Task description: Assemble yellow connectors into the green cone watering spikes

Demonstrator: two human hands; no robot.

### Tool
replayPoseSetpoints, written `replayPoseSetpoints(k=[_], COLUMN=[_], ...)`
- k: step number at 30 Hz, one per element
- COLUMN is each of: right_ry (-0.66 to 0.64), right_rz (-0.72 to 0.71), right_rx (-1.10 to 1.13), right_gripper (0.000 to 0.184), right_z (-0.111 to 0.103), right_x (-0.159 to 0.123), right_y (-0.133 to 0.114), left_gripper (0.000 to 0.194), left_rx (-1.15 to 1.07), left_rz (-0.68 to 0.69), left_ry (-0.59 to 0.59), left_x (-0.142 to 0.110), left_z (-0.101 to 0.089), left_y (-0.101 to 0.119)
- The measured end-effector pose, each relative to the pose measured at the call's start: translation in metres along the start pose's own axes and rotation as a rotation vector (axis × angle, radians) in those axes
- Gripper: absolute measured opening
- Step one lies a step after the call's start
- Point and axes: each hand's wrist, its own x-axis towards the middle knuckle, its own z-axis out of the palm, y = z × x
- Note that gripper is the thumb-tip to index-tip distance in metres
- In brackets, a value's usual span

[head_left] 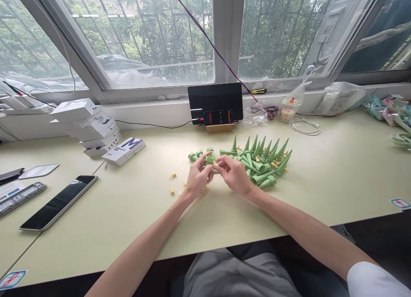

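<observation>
Over the middle of the table, my two hands meet with their fingertips close together. My left hand [195,179] is closed around a green cone-shaped plastic spike [209,160], its wide ribbed end showing above the fingers. My right hand [236,175] pinches at the same place; a small pale yellow bit shows between the fingertips, partly hidden. Just right of it lies a pile of green spikes [249,157], several standing point up with yellow pieces among them. A few more spikes [192,156] lie beyond my left hand. Small yellow plugs [172,192] are scattered to its left.
At the back, a phone [218,117] with a lit timer leans against a dark tablet [215,97]. White boxes [96,130] are stacked at left, near another phone [59,202]. A bagged cup [290,106] and a white cable [305,126] lie at back right.
</observation>
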Motion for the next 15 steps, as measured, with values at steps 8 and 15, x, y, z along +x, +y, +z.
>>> replayPoseSetpoints(k=[8,15], right_ry=[0.02,0.028], right_rz=[-0.016,-0.017], right_rx=[-0.012,-0.024], right_gripper=[0.007,0.007], right_z=[0.001,0.0018], right_x=[0.0001,-0.0004], right_y=[0.0017,0.0029], left_gripper=[0.052,0.05], left_rx=[0.034,0.032], left_rz=[0.011,0.005], left_ry=[0.0,0.005], left_x=[-0.0005,0.0005], left_z=[-0.0003,-0.0001], left_y=[-0.0006,-0.0017])
